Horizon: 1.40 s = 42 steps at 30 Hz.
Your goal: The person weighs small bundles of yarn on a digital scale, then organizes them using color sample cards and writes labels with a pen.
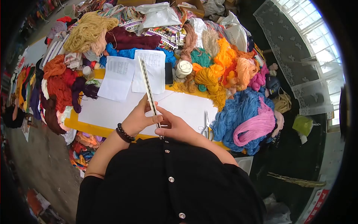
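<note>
Between my two hands stands a long, thin strip-like bundle [149, 86], pale along its sides with a dark, notched-looking line down the middle. It is seen nearly edge-on, so its faces are hidden. My left hand [140, 116], with a dark beaded bracelet [125, 133] at the wrist, grips it from the left, thumb near the lower part. My right hand [176, 125] closes on its lower end from the right. Below lies a white sheet [112, 116] on the yellow tabletop [87, 128]. Two printed papers [117, 76] lie beyond the hands, partly behind the bundle.
Scissors [206, 128] lie at the sheet's right end, beside blue yarn [231, 119] and a pink skein [255, 125]. A white roll [184, 69] and a dark phone-like object [169, 73] sit behind. Piled yarn and printed cards [171, 37] line the back; rust-red yarn [59, 82] hangs left.
</note>
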Each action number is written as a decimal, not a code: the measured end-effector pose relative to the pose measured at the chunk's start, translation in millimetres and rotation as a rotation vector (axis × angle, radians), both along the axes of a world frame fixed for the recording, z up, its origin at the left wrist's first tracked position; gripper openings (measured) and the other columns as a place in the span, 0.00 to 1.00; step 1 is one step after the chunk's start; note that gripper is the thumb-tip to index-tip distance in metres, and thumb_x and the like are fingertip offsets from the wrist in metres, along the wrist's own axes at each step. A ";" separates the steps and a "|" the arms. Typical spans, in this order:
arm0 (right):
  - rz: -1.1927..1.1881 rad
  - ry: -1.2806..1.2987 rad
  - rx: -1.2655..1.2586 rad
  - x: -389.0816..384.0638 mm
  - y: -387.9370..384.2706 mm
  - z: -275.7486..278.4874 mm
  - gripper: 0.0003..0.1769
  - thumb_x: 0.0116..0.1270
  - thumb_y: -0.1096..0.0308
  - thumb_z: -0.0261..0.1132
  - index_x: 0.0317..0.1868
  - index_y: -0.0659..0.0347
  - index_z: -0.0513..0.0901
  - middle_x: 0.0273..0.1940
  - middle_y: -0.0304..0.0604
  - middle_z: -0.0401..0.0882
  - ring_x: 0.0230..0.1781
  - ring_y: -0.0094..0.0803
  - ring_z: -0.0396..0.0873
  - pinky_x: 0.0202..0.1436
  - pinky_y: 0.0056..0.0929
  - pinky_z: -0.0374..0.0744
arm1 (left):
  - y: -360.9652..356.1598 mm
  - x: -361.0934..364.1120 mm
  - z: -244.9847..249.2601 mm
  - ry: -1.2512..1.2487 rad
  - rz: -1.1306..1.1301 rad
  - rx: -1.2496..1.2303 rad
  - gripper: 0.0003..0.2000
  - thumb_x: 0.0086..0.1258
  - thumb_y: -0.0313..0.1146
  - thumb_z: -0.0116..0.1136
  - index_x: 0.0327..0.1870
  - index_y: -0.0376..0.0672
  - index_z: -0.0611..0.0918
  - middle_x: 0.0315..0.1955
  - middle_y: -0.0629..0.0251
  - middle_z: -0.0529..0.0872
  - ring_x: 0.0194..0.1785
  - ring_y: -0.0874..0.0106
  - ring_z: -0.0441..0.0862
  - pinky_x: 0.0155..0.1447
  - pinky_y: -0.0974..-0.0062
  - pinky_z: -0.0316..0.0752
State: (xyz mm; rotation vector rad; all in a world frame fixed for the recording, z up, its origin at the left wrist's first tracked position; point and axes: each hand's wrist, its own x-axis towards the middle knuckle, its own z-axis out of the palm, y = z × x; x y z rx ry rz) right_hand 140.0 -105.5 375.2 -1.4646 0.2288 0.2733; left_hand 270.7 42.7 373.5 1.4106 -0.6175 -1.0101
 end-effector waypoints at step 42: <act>-0.197 -0.161 -0.524 0.9 -1.4 13.3 0.33 0.50 0.58 0.78 0.56 0.62 0.78 0.43 0.50 0.82 0.37 0.32 0.81 0.43 0.28 0.79 | -6.5 2.1 -18.5 -0.017 0.016 -0.041 0.52 0.56 0.46 0.73 0.74 0.36 0.50 0.57 0.53 0.75 0.62 0.65 0.73 0.65 0.68 0.68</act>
